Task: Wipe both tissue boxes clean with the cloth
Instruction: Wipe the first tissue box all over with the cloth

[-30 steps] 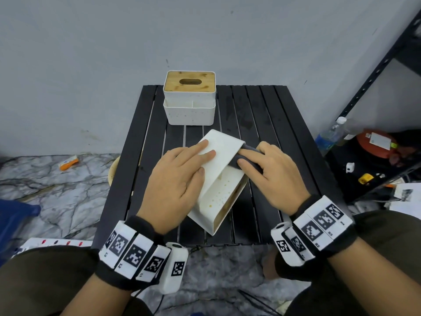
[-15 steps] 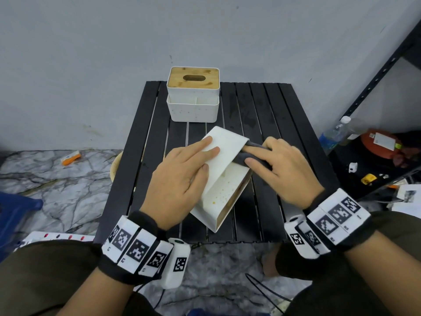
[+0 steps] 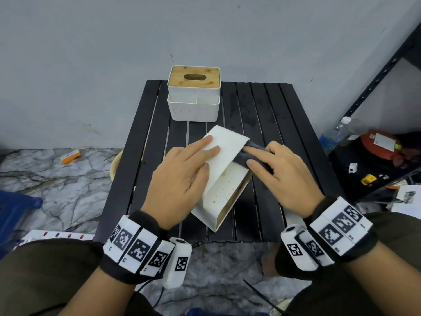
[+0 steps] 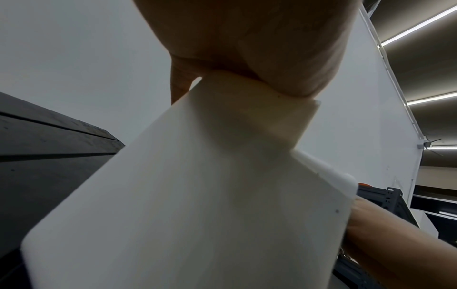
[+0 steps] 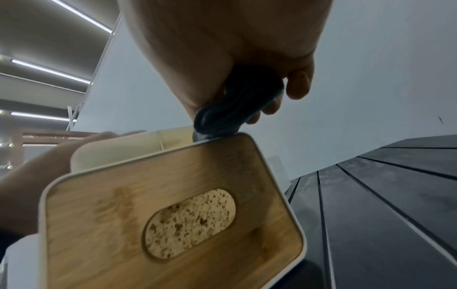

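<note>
A white tissue box (image 3: pixel 224 176) lies tipped on its side mid-table, its speckled side up and its bamboo lid (image 5: pixel 173 213) facing right. My left hand (image 3: pixel 182 176) lies flat on its upper face (image 4: pixel 197 195) with straight fingers. My right hand (image 3: pixel 273 169) holds a bunched dark grey cloth (image 3: pixel 248 153) against the box's far right edge; in the right wrist view the fingers curl round the cloth (image 5: pixel 237 105). A second white tissue box (image 3: pixel 193 94) with a bamboo lid stands upright at the table's back edge.
The black slatted table (image 3: pixel 268 124) stands against a grey wall. A dark metal shelf (image 3: pixel 373 83) on the right holds a plastic bottle (image 3: pixel 335 133) and a red item (image 3: pixel 382 144). Marble floor (image 3: pixel 63 179) with an orange item lies to the left.
My right hand has stayed at the box's far right edge with the cloth, shifting only slightly. The left hand keeps pressing on the box. The head view has tilted a little.
</note>
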